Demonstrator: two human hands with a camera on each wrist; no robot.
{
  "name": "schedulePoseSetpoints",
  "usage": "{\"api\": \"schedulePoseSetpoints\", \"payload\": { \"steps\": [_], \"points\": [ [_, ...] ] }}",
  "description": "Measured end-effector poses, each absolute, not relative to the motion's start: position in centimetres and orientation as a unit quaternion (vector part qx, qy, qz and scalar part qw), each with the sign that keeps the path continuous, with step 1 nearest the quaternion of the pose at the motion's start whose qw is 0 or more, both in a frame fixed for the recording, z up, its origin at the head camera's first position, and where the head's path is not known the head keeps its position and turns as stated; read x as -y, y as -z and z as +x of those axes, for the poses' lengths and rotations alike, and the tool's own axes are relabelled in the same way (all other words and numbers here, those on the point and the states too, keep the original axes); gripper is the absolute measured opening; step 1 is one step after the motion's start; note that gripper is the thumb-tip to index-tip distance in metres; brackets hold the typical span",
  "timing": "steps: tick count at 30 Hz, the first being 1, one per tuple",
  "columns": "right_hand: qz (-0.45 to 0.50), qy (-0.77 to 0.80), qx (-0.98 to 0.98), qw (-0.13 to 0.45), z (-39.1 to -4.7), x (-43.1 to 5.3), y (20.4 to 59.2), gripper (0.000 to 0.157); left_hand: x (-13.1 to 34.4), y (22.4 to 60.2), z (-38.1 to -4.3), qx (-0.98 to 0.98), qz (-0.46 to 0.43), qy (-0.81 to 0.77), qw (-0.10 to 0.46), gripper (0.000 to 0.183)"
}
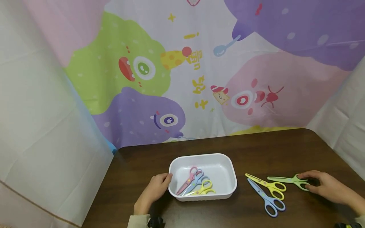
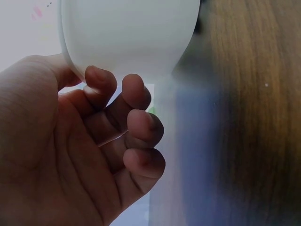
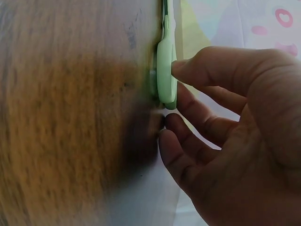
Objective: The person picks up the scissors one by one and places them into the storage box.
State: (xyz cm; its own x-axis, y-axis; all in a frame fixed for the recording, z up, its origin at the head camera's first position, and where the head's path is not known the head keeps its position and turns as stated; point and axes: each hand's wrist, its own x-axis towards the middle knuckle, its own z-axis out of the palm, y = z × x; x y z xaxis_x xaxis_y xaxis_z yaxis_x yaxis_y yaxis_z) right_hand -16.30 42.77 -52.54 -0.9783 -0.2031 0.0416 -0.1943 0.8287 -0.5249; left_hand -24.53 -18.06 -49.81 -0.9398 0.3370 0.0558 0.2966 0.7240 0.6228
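My left hand [image 1: 156,189] holds the left end of a white plastic tray [image 1: 232,186], thumb at the rim and curled fingers against the outer wall. The left wrist view shows the fingertips below the tray wall [image 2: 131,42]. At the right, my right hand [image 1: 328,185] pinches the handle loops of green scissors [image 1: 288,180], which lie on the table with blades pointing left. In the right wrist view, a fingertip meets the green handle [image 3: 164,70] from the side. Left of them, yellow scissors [image 1: 265,182] and blue scissors [image 1: 263,195] lie close together, blade tips nearly meeting.
Inside the tray, pink scissors [image 1: 187,183], blue scissors [image 1: 195,181] and yellow scissors [image 1: 203,190] overlap at the left side. Brown wood-look tabletop [image 1: 256,145] extends around everything. A printed cartoon curtain [image 1: 199,120] hangs behind its back edge, with white cloth [image 1: 57,126] at the left.
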Motion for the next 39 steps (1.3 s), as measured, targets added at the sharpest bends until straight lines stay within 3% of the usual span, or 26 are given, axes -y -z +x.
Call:
{"api": "schedulePoseSetpoints", "payload": {
  "steps": [14, 18, 30, 39],
  "points": [
    [-0.132, 0.231, -0.961, -0.076, -17.3, -42.9, 53.3, 0.024, 17.9, 49.6, -24.7, -0.928, 0.168, -0.332, 0.022, 0.038],
    [-0.121, 0.224, -0.964, -0.071, -17.4, -43.0, 53.2, 0.022, 17.8, 49.6, -24.6, -0.929, 0.168, -0.329, 0.025, 0.038],
    [-0.167, 0.212, -0.954, -0.131, -16.9, -43.2, 54.1, 0.026, 17.9, 50.1, -24.4, -0.924, 0.172, -0.341, 0.029, 0.040],
    [-0.171, 0.183, -0.963, -0.097, -17.2, -42.9, 53.4, 0.023, 18.2, 50.1, -24.5, -0.919, 0.160, -0.356, 0.046, 0.042]
  ]
}}
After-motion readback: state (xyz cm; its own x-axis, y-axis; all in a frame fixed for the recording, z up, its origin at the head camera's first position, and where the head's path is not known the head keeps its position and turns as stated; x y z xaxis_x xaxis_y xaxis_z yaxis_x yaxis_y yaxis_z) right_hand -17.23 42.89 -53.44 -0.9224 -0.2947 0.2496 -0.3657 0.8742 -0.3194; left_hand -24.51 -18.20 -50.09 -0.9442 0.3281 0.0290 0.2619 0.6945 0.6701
